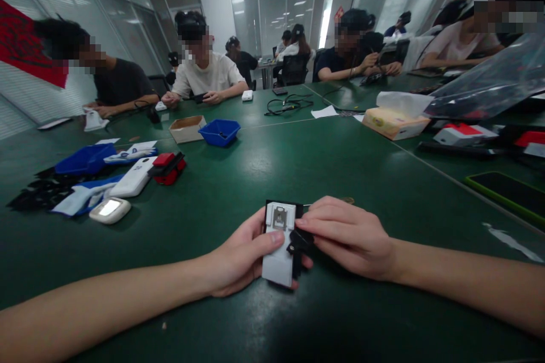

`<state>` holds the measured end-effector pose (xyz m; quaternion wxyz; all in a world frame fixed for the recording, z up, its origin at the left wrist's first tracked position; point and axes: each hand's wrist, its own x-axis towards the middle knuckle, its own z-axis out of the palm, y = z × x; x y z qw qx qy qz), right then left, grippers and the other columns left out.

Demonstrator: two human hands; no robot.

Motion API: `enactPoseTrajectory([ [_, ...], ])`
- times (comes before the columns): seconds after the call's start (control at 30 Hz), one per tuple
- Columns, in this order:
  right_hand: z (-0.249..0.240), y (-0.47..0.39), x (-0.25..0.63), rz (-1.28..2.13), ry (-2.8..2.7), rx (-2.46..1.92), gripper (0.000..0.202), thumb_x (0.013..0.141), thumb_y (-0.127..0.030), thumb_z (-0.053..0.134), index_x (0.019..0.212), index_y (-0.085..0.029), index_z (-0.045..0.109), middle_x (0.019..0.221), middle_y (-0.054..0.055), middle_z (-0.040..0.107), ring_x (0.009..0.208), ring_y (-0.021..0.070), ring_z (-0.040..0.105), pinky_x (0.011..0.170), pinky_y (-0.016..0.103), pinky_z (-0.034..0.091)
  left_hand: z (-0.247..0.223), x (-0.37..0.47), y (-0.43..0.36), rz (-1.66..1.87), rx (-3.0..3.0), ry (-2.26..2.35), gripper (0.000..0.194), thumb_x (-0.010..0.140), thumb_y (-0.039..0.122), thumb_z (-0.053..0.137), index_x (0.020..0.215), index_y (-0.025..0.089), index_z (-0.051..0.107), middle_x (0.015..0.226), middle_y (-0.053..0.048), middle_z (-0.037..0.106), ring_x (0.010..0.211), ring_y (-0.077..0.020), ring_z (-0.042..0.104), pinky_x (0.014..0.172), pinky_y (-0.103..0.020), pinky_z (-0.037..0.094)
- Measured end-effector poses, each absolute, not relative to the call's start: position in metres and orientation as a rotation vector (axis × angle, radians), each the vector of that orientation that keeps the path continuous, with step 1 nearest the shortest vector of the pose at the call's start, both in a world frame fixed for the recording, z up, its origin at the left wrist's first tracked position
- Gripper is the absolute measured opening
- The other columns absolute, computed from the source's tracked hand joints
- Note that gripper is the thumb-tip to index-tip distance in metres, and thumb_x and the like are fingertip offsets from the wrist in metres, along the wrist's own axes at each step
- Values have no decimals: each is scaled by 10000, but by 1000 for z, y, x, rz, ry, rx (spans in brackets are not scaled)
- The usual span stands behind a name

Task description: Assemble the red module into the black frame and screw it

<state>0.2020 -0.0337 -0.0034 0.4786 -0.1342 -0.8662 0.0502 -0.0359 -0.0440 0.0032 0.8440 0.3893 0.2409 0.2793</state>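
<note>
Device of oblong grey-and-black plastic (277,267) lies over the green surface (213,181), clamped in the grip of the left hand (240,250), long axis pointing away from the person; the right hand (355,232) pinches its right edge.

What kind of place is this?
Probably a shared workroom or training room in an office building: glass partitions at the back, several people in dark caps seated around a long green table, and small trays and cables on it.
</note>
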Motion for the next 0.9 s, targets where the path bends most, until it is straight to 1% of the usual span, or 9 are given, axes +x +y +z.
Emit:
enactPoseTrajectory([
  [0.1,-4,-31,201,228,-2039,-402,250,978,-93,625,1219,-146,660,962,100,767,872,186,730,787,328,609,7,-34,-42,708,797,590,555,821,286,865,1279,230,557,1154,-74,705,1018,-236,736,820,-379,635],
  [0.17,-5,-30,200,265,-1985,-444,193,957,-116,676,1143,-168,669,912,75,762,838,185,729,758,323,611,10,-34,-40,740,764,623,582,807,245,867,1297,230,556,1179,-70,694,1025,-216,724,855,-370,619],
  [0.27,-5,-29,199,249,-1968,-453,138,944,-119,699,1065,-184,679,895,61,762,823,183,727,750,324,612,11,-35,-39,738,741,624,621,762,202,882,1292,224,558,1203,-75,686,1038,-219,717,881,-371,602],
  [0.37,-4,-28,198,221,-1990,-434,137,948,-117,694,1065,-187,684,909,60,773,829,183,735,759,324,613,9,-35,-41,735,790,632,681,726,155,899,1309,236,555,1251,-84,674,1061,-222,701,882,-362,594],
  [0.53,-2,-29,198,176,-2036,-374,151,951,-90,668,1080,-167,684,922,84,772,833,186,737,769,333,621,8,-31,-43,752,827,646,666,751,206,912,1319,235,565,1326,-92,639,1060,-194,672,860,-320,584],
  [0.77,-2,-30,199,82,-2081,-373,192,960,-96,656,1132,-176,690,941,82,759,834,186,709,760,344,617,8,-30,-43,742,828,671,710,705,241,953,1302,240,569,1266,-72,657,1015,-190,675,853,-319,573],
  [0.9,-3,-30,199,72,-2085,-375,184,954,-93,659,1119,-164,698,946,87,752,849,190,690,761,342,608,7,-29,-42,743,841,668,729,681,240,968,1292,232,571,1241,-58,669,1011,-184,671,867,-315,562],
])
